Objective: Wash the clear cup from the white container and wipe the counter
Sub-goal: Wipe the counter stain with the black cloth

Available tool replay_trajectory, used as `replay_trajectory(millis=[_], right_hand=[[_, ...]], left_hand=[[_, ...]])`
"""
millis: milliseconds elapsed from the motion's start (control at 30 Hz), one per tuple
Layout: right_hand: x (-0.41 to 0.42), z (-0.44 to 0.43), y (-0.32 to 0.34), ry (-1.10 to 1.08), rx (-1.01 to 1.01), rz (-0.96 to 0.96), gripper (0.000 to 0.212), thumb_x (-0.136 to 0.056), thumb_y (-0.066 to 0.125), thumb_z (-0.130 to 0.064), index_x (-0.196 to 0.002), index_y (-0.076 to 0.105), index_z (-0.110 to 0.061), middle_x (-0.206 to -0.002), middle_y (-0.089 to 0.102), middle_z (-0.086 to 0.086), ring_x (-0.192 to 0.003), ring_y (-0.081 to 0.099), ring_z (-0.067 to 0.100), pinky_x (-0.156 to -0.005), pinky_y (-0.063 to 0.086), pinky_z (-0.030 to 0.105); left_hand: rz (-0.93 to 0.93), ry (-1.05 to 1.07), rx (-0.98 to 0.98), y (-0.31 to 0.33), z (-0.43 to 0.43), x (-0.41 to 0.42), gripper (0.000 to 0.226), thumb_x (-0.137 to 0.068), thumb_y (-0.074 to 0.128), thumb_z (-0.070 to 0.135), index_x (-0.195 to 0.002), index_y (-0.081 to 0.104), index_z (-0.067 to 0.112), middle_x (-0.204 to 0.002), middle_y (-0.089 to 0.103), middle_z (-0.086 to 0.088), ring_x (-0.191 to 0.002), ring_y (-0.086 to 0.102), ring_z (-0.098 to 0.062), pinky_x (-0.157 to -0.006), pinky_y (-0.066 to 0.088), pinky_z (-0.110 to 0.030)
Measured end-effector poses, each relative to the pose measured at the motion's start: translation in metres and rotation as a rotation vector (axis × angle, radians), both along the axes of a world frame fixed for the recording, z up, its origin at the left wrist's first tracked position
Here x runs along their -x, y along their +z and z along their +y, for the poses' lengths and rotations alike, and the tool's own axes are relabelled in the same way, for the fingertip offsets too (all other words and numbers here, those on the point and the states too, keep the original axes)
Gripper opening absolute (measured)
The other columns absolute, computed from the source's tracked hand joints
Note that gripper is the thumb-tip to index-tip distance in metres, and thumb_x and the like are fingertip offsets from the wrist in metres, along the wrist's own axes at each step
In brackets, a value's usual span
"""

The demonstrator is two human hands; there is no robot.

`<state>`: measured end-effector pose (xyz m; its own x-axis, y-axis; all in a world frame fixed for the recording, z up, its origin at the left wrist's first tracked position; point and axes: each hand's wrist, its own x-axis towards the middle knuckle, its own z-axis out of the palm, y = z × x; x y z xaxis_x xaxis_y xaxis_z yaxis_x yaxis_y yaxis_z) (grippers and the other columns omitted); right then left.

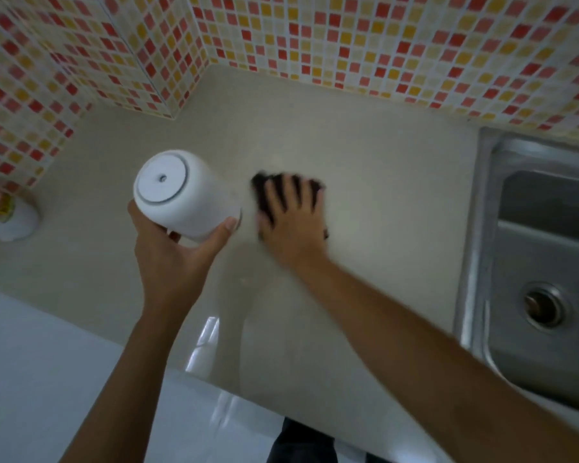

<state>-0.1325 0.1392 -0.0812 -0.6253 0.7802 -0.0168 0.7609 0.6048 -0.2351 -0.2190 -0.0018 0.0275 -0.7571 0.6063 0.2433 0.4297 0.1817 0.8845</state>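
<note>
Container, white, sits tilted in my left hand, fingers wrapped around its base, held above the counter. At its 3 o'clock, my right hand presses flat, fingers spread, on a dark cloth, blurred. Sink lies further at 3 o'clock.

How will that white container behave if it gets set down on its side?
The white container looks smooth and cylindrical, so it would probably roll. The left hand holds it tilted one-handed, suggesting it is light. Its glossy wall may be slippery.
</note>
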Motion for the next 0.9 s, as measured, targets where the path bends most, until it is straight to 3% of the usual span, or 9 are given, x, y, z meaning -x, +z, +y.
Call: replay_trajectory(millis=[133,233,367,500,567,667,767,833,900], right_hand=[[-0.101,-0.117,0.005,0.372,0.032,0.065,0.06,-0.093,0.04,-0.046,-0.149,0.026,-0.029,-0.158,0.022,0.006,-0.145,0.015,0.037,-0.113,0.012,0.06],[-0.179,-0.1,0.005,0.382,0.016,0.029,0.057,-0.093,0.04,-0.05,-0.147,0.033,-0.032,-0.157,0.027,0.003,-0.143,0.022,0.035,-0.113,0.019,0.057],[-0.186,0.05,-0.009,0.036,-0.113,-0.045,0.056,-0.095,0.033,-0.052,-0.145,0.038,-0.029,-0.152,0.037,0.01,-0.137,0.032,0.039,-0.109,0.025,0.056],[-0.157,0.159,0.0,-0.415,0.058,-0.078,0.059,-0.098,0.014,-0.055,-0.152,0.007,-0.033,-0.161,0.005,0.005,-0.146,0.002,0.033,-0.116,0.001,0.055],[-0.145,0.14,-0.003,-0.442,0.036,-0.066,0.059,-0.098,0.016,-0.053,-0.152,0.009,-0.031,-0.161,0.008,0.006,-0.146,0.004,0.034,-0.116,0.002,0.057],[-0.151,0.027,-0.006,-0.165,-0.113,0.015,0.059,-0.094,0.039,-0.046,-0.148,0.031,-0.026,-0.155,0.03,0.011,-0.14,0.024,0.041,-0.111,0.018,0.06],[-0.181,-0.092,0.003,0.225,-0.047,0.026,0.062,-0.09,0.045,-0.05,-0.148,0.031,-0.032,-0.156,0.028,0.005,-0.143,0.023,0.038,-0.107,0.026,0.062],[-0.19,-0.091,0.005,0.337,0.028,-0.01,0.062,-0.09,0.043,-0.054,-0.148,0.028,-0.037,-0.156,0.027,0.001,-0.143,0.024,0.034,-0.108,0.026,0.061],[-0.174,-0.031,-0.003,0.333,-0.033,-0.002,0.061,-0.09,0.045,-0.053,-0.147,0.033,-0.034,-0.155,0.032,0.004,-0.14,0.029,0.038,-0.11,0.024,0.059]], left_hand=[[-0.045,-0.02,-0.021,0.001,0.017,-0.008,0.094,-0.063,0.083,0.041,-0.136,0.025,0.038,-0.135,0.045,0.015,-0.125,0.048,-0.002,-0.098,0.05,-0.032],[-0.074,-0.05,-0.018,-0.002,0.028,-0.014,0.091,-0.061,0.082,0.042,-0.133,0.026,0.042,-0.132,0.046,0.018,-0.123,0.049,0.0,-0.098,0.049,-0.03],[-0.099,-0.089,-0.006,-0.014,0.04,-0.022,0.091,-0.063,0.085,0.033,-0.134,0.028,0.037,-0.129,0.047,0.02,-0.122,0.05,0.001,-0.097,0.049,-0.022],[-0.092,-0.142,-0.01,-0.018,0.053,-0.035,0.089,-0.064,0.086,0.027,-0.129,0.029,0.044,-0.126,0.048,0.023,-0.119,0.051,0.004,-0.096,0.048,-0.018],[-0.091,-0.155,-0.013,-0.018,0.059,-0.037,0.089,-0.064,0.087,0.025,-0.126,0.028,0.047,-0.124,0.048,0.026,-0.118,0.051,0.004,-0.096,0.047,-0.02],[-0.097,-0.144,-0.021,-0.016,0.066,-0.036,0.088,-0.064,0.087,0.026,-0.124,0.027,0.049,-0.121,0.047,0.032,-0.116,0.05,0.008,-0.095,0.046,-0.016],[-0.105,-0.146,-0.006,-0.017,0.073,-0.031,0.089,-0.063,0.086,0.031,-0.124,0.025,0.052,-0.122,0.046,0.033,-0.116,0.049,0.009,-0.095,0.045,-0.014],[-0.118,-0.153,0.008,-0.019,0.077,-0.026,0.089,-0.062,0.087,0.032,-0.124,0.026,0.052,-0.123,0.046,0.032,-0.116,0.049,0.008,-0.096,0.044,-0.015],[-0.103,-0.149,0.03,-0.022,0.078,-0.021,0.091,-0.06,0.087,0.035,-0.128,0.028,0.045,-0.123,0.045,0.031,-0.117,0.049,0.006,-0.098,0.045,-0.022]])
